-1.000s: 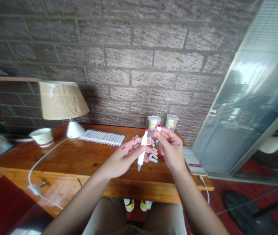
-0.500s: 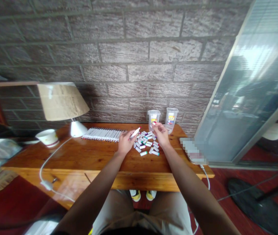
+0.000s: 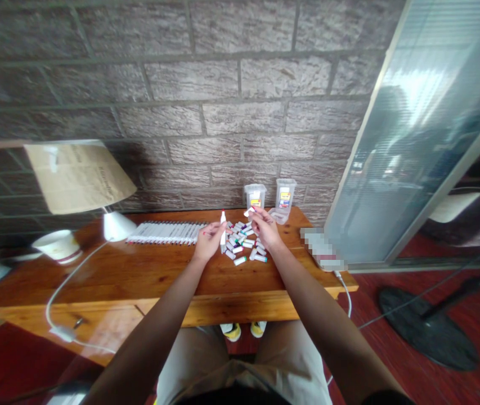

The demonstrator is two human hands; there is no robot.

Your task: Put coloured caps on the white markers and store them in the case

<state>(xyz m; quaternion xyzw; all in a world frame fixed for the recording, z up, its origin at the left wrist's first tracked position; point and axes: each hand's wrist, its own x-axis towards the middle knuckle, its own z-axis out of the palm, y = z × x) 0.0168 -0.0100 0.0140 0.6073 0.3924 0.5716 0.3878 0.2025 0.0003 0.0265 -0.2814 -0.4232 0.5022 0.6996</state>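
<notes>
My left hand [image 3: 208, 241] is closed around a white marker [image 3: 223, 233] that stands nearly upright, its red tip uncapped. A little to the right, my right hand [image 3: 265, 229] pinches a white marker cap [image 3: 249, 212] with a red end, apart from the marker. Between and below the hands lies a loose pile of white caps [image 3: 240, 260] with variously coloured ends. To the left of my left hand, a long row of white markers [image 3: 164, 233] lies side by side on the wooden table [image 3: 147, 275].
Two clear plastic containers [image 3: 285, 194] with labels stand at the back by the brick wall. On the left are a lamp [image 3: 117, 225] and a paper cup [image 3: 59, 246]. A blurred-out device [image 3: 323, 247] with a white cable lies at the right edge.
The marker in my left hand has turned from leaning right to nearly upright. My right hand still holds the cap, now tilted differently. The whole view has shifted to the right.
</notes>
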